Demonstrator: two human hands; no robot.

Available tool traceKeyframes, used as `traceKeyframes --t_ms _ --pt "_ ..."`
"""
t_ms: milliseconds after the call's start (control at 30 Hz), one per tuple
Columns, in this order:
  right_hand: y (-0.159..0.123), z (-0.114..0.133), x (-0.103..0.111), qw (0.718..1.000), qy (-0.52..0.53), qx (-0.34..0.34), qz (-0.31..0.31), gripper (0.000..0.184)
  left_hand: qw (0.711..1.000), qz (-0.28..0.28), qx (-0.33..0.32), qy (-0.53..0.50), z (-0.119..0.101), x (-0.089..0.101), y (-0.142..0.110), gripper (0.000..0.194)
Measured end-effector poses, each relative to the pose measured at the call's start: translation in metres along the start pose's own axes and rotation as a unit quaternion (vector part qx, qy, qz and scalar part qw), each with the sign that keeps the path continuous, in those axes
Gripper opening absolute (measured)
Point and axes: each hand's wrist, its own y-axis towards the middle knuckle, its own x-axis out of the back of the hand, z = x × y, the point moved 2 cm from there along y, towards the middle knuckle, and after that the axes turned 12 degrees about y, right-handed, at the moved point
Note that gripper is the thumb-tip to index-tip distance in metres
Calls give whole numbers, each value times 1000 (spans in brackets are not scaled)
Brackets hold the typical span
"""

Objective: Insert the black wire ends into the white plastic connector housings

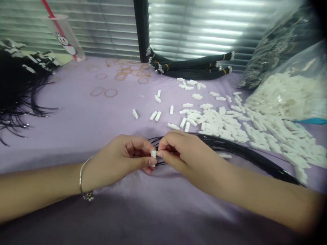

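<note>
Bags of clear plastic are sitting at the right: the near bag is holding white blocks, with a loose pile of them lying before it on the purple cloth, and the far bag is holding dark cords with shiny ends. By the blinds, a see-through cup with a snowman print is holding a red straw. Over the near middle of the cloth, the left hand is pinching one white block firmly between thumb and fingers. Facing it, the right hand is pressing thumb and forefinger together just beside the block; what they are gripping is too small to tell. Black wires are curving rightward behind the right hand.
</note>
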Motion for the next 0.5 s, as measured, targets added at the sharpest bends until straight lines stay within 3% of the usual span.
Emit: traceKeyframes --t_ms 100,133,200,267,333,500 --pt "-4 4 8 999 -31 23 37 5 999 6 -35 -19 -2 -1 -5 4" --pt "-7 6 13 996 -50 23 63 9 998 3 -56 -26 -4 -1 -8 4" --pt "-12 7 23 988 -89 -10 123 22 994 -12 -103 -30 -11 0 -16 4" --pt "-16 6 37 979 -117 -57 159 17 988 -33 -145 -28 -19 4 -25 3" --pt "-20 6 53 976 -121 -80 163 8 982 -59 -175 -39 -25 8 -33 4" --pt "-40 15 94 987 -67 -32 144 18 946 -159 -219 -179 -32 26 -36 17"
